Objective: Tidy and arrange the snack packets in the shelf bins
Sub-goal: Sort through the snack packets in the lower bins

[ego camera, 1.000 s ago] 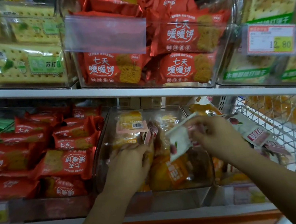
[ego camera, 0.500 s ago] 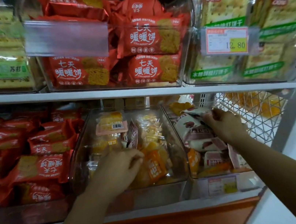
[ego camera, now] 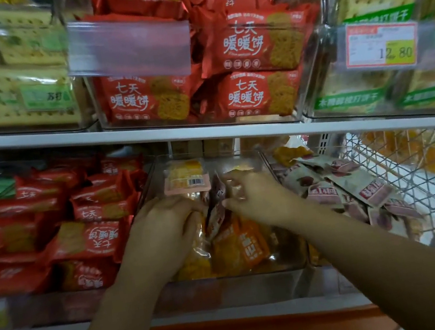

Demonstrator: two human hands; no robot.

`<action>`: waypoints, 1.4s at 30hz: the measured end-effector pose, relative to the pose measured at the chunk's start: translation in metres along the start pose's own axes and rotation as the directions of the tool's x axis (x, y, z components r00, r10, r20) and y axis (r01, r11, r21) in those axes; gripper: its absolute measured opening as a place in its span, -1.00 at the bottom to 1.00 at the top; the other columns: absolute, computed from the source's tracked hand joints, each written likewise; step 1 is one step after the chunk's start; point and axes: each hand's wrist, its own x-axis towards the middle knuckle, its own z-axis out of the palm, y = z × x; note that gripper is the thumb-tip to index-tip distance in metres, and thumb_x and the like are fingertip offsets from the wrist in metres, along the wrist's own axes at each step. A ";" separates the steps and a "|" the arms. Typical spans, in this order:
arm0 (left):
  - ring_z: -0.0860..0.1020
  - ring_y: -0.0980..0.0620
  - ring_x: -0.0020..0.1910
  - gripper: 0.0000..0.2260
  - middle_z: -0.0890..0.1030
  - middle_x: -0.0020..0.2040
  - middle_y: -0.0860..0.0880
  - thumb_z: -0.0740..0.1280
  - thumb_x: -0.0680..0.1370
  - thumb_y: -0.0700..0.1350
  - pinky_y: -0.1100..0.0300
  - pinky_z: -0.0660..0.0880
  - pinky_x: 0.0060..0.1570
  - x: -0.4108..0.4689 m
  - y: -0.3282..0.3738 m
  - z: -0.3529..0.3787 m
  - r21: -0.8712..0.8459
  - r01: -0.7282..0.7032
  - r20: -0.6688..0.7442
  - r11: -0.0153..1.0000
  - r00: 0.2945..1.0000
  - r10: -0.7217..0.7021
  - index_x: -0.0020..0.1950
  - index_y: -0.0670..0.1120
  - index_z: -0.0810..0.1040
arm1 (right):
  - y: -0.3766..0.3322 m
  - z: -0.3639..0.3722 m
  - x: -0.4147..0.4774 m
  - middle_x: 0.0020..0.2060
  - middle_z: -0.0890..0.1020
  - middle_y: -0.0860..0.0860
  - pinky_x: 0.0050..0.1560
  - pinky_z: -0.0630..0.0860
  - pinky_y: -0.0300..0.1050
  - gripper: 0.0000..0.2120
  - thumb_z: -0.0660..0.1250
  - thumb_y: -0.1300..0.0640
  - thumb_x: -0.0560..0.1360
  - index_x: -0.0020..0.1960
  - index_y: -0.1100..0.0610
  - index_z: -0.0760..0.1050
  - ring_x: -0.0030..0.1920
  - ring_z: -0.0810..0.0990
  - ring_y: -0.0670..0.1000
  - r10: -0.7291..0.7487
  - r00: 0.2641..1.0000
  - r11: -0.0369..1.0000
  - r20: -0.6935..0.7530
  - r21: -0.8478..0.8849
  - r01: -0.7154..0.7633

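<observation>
A person's two hands work inside a clear bin on the lower shelf of a snack display. The left hand curls its fingers over a clear-wrapped yellow packet. The right hand hovers just beside it with thumb and fingers bent toward each other; blur hides whether they hold anything. A slim red-and-white packet stands on edge between the two hands, and an orange packet lies just below the right hand. Beyond the left hand sits a barcoded pink packet. Red biscuit packets fill the bin left of the left hand. Pale maroon-printed packets are heaped right of the right hand, near a wire basket.
</observation>
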 end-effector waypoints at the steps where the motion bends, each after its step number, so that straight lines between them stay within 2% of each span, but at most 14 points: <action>1: 0.60 -0.02 -0.15 -0.68 0.66 -0.12 0.05 0.11 0.45 0.00 0.03 0.51 -0.01 0.001 -0.001 -0.003 0.004 -0.011 -0.015 1.000 1.000 0.011 -0.08 -0.01 0.64 | -0.001 0.007 0.014 0.07 0.54 0.02 0.00 0.43 -0.18 -0.60 0.33 0.02 0.48 0.30 0.04 0.40 0.06 0.50 -0.01 0.040 0.999 0.999 0.036 0.004 -0.040; 3: 0.61 -0.01 -0.13 -0.73 0.66 -0.10 0.03 0.15 0.47 -0.04 -0.11 0.53 0.01 0.001 -0.003 -0.010 -0.011 0.016 -0.040 1.000 0.999 -0.017 -0.06 -0.04 0.64 | 0.004 0.019 0.036 0.12 0.55 0.08 0.04 0.43 -0.14 -0.61 0.34 0.03 0.47 0.26 0.08 0.42 0.11 0.50 0.04 0.085 0.993 0.996 0.082 0.006 -0.086; 6: 0.61 0.00 -0.16 -0.78 0.65 -0.11 0.03 0.24 0.44 -0.13 -0.12 0.55 -0.05 0.001 -0.013 -0.013 -0.054 0.055 -0.058 0.997 0.997 -0.058 -0.04 -0.07 0.65 | 0.009 0.037 0.056 0.15 0.55 0.08 0.00 0.39 -0.17 -0.62 0.34 0.02 0.48 0.27 0.05 0.44 0.09 0.50 0.04 0.127 0.986 0.989 0.112 0.059 -0.134; 9: 0.61 0.02 -0.13 -0.76 0.64 -0.08 0.04 0.22 0.45 -0.10 -0.08 0.54 -0.05 0.000 -0.024 -0.011 -0.072 0.089 -0.025 0.993 0.996 -0.091 -0.01 -0.06 0.64 | 0.011 0.052 0.069 0.12 0.59 0.07 -0.07 0.40 -0.17 -0.66 0.30 -0.01 0.50 0.26 0.02 0.48 0.08 0.54 0.08 0.152 0.988 0.988 -0.003 -0.005 -0.152; 14: 0.58 0.03 0.00 -0.81 0.63 0.00 0.05 0.25 0.49 -0.11 -0.12 0.47 0.11 -0.001 -0.032 -0.003 -0.078 0.157 0.019 0.984 0.988 -0.156 0.01 -0.01 0.63 | 0.005 0.063 0.075 -0.16 0.67 0.08 -0.33 0.37 -0.22 -0.83 0.35 0.05 0.45 -0.04 0.09 0.64 -0.21 0.58 0.04 0.231 0.955 0.973 -0.186 0.071 -0.222; 18: 0.52 0.06 0.12 -0.83 0.59 0.09 0.10 0.28 0.53 -0.09 -0.01 0.31 0.28 -0.001 -0.031 0.002 -0.022 0.176 0.037 0.984 0.984 -0.175 0.08 0.05 0.59 | 0.005 0.061 0.075 -0.24 0.66 0.11 -0.29 0.39 -0.20 -0.88 0.40 0.13 0.40 -0.18 0.18 0.65 -0.21 0.60 0.07 0.244 0.944 0.969 -0.223 0.036 -0.243; 22: 0.47 0.09 0.17 -0.80 0.56 0.14 0.13 0.24 0.55 -0.04 0.09 0.20 0.27 -0.002 -0.029 0.002 0.045 0.176 0.037 0.983 0.983 -0.177 0.13 0.11 0.56 | 0.011 0.055 0.070 -0.23 0.66 0.09 -0.22 0.37 -0.27 -0.92 0.39 0.25 0.41 -0.18 0.23 0.66 -0.24 0.55 -0.03 0.277 0.934 0.961 -0.226 0.089 -0.264; 26: 0.47 0.08 0.17 -0.80 0.56 0.14 0.13 0.24 0.56 -0.04 0.09 0.18 0.28 -0.003 -0.028 0.000 0.040 0.173 0.054 0.984 0.983 -0.175 0.14 0.11 0.55 | 0.007 0.046 0.059 -0.34 0.59 0.04 -0.27 0.40 -0.31 -0.83 0.35 0.26 0.43 -0.32 0.18 0.60 -0.32 0.55 -0.07 0.254 0.927 0.967 -0.276 0.094 -0.237; 30: 0.50 0.06 0.14 -0.81 0.59 0.10 0.12 0.24 0.54 -0.05 -0.03 0.11 0.38 -0.001 -0.027 0.000 0.047 0.158 0.034 0.986 0.987 -0.160 0.10 0.09 0.59 | -0.004 0.015 0.037 -0.34 0.61 0.03 -0.38 0.36 -0.46 -0.86 0.36 0.26 0.44 -0.29 0.17 0.57 -0.39 0.51 -0.15 0.252 0.890 0.959 -0.380 0.223 -0.177; 33: 0.55 0.03 0.07 -0.75 0.63 0.01 0.11 0.16 0.48 -0.01 -0.07 0.13 0.36 0.000 -0.019 0.002 0.048 0.123 0.027 0.991 0.992 -0.124 -0.01 0.08 0.61 | -0.005 -0.003 0.006 -0.35 0.64 0.05 -0.28 0.48 -0.22 -0.84 0.36 0.26 0.45 -0.30 0.13 0.56 -0.36 0.58 -0.02 0.255 0.845 0.946 -0.469 0.301 -0.118; 35: 0.57 0.00 0.05 -0.75 0.64 0.00 0.08 0.17 0.48 0.02 -0.08 0.25 0.30 0.000 -0.008 0.002 0.008 0.063 0.016 0.998 0.998 -0.063 -0.01 0.07 0.62 | -0.004 -0.009 -0.016 -0.42 0.62 0.00 -0.35 0.44 -0.24 -0.79 0.36 0.23 0.45 -0.35 0.05 0.51 -0.44 0.55 -0.10 0.293 0.811 0.928 -0.506 0.356 -0.113; 38: 0.40 0.11 0.26 -0.59 0.46 0.28 0.14 0.28 0.48 0.21 0.06 0.31 0.30 -0.004 0.021 0.004 -0.199 0.043 0.144 0.979 0.990 -0.014 0.30 0.15 0.43 | 0.002 -0.014 -0.044 -0.43 0.60 -0.10 -0.34 0.48 -0.32 -0.77 0.37 0.22 0.44 -0.36 0.00 0.52 -0.43 0.56 -0.21 0.370 0.771 0.882 -0.519 0.456 -0.116; 40: 0.20 0.18 0.37 -0.29 0.17 0.43 0.23 0.33 0.36 0.33 0.14 0.24 0.35 -0.008 0.042 0.009 -0.261 0.069 0.279 0.963 0.960 0.007 0.45 0.25 0.15 | 0.008 -0.018 -0.059 -0.37 0.65 -0.04 -0.19 0.59 -0.07 -0.80 0.38 0.21 0.43 -0.35 0.02 0.55 -0.29 0.64 -0.04 0.442 0.735 0.824 -0.515 0.557 -0.104; 42: 0.05 0.15 0.43 -0.18 -0.06 0.44 0.33 0.33 0.35 0.34 0.04 0.20 0.41 -0.011 0.060 0.020 -0.198 0.031 0.336 0.980 0.941 0.038 0.47 0.31 -0.06 | 0.013 -0.024 -0.075 -0.32 0.67 0.05 -0.12 0.61 0.13 -0.82 0.38 0.22 0.44 -0.32 0.05 0.57 -0.22 0.66 0.14 0.501 0.707 0.747 -0.499 0.662 -0.062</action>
